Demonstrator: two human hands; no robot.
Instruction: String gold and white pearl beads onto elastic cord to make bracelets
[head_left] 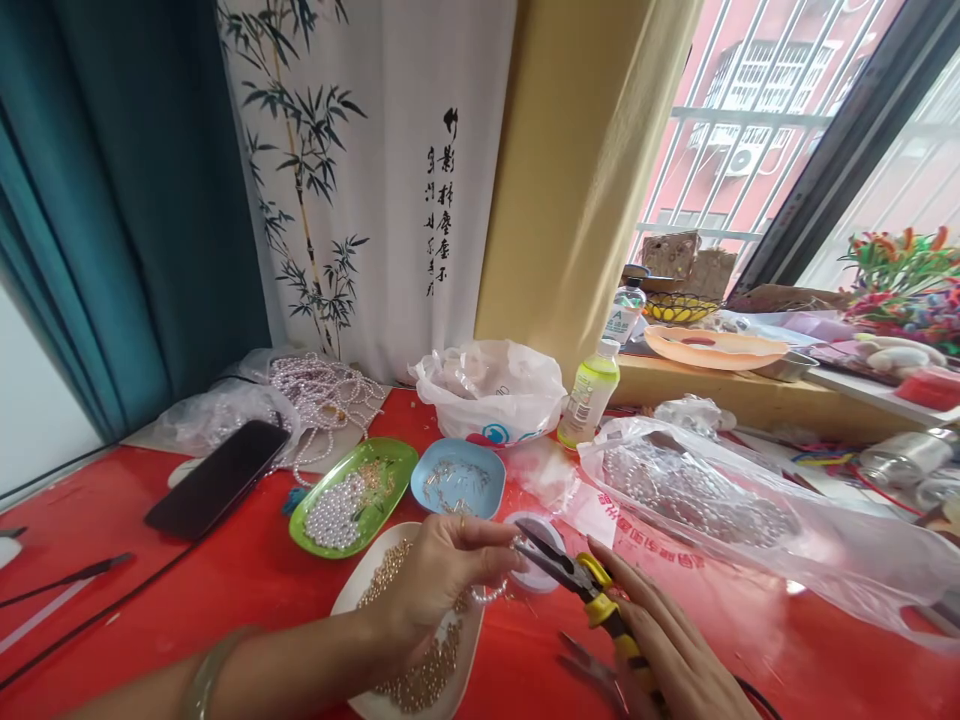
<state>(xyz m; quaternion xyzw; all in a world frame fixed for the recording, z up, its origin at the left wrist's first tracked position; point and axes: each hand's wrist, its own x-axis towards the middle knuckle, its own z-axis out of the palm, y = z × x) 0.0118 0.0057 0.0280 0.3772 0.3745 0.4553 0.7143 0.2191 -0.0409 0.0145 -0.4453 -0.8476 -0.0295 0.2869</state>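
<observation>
Head view: right hand [675, 645] grips pliers [576, 575], tips beside left hand [433, 578] pinching pearls [491, 593].

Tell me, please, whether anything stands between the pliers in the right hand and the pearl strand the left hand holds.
Nothing visible does. The pliers in the right hand point straight at the pearl strand in the left hand; a small white dish lies beneath them.

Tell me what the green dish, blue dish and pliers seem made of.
Green dish: likely plastic, glossy with even colour. Blue dish: probably plastic too, smooth sheen. Pliers: dark metal jaws, yellow handles apparently rubber or plastic coated.
</observation>
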